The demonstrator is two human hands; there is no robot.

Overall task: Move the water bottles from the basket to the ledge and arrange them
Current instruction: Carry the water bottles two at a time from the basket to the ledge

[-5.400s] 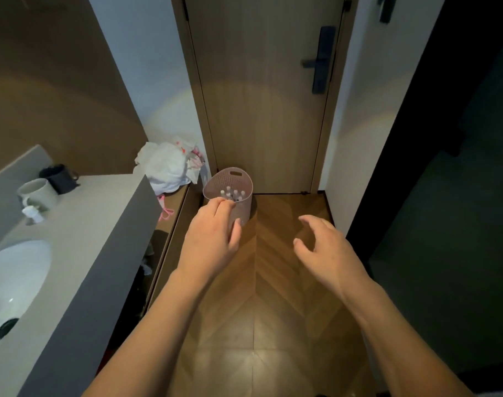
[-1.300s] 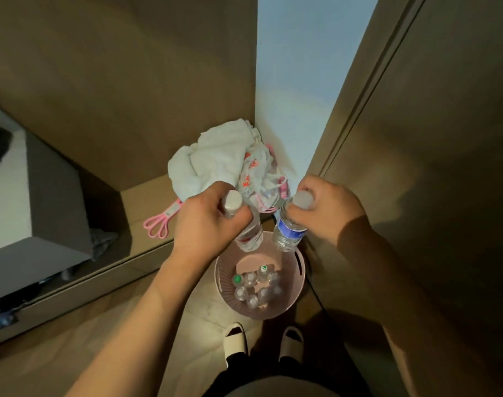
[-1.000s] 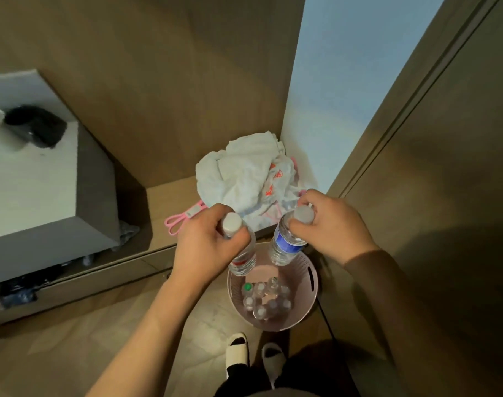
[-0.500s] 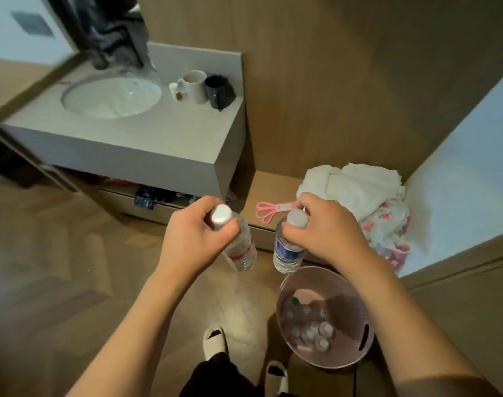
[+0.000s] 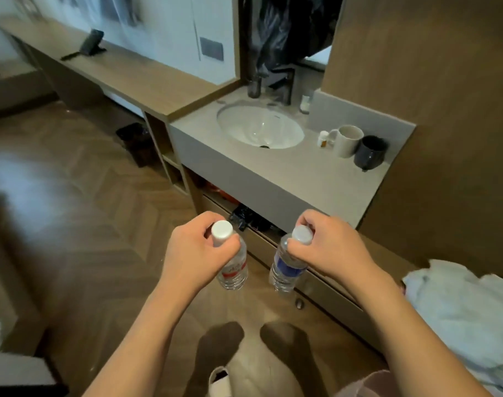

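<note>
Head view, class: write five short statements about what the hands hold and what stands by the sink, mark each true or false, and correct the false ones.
1. The left hand grips a red-labelled bottle by its neck. True.
2. The right hand is empty. False: it holds a blue-labelled bottle.
3. Both bottles have white caps. True.
4. Both mugs are black. False: the white mug stands beside the dark mug.
5. The mugs stand in the sink. False: on the counter.

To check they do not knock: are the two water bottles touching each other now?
Apart. The head view shows wood floor between the red-label bottle and the blue-label bottle.
</note>
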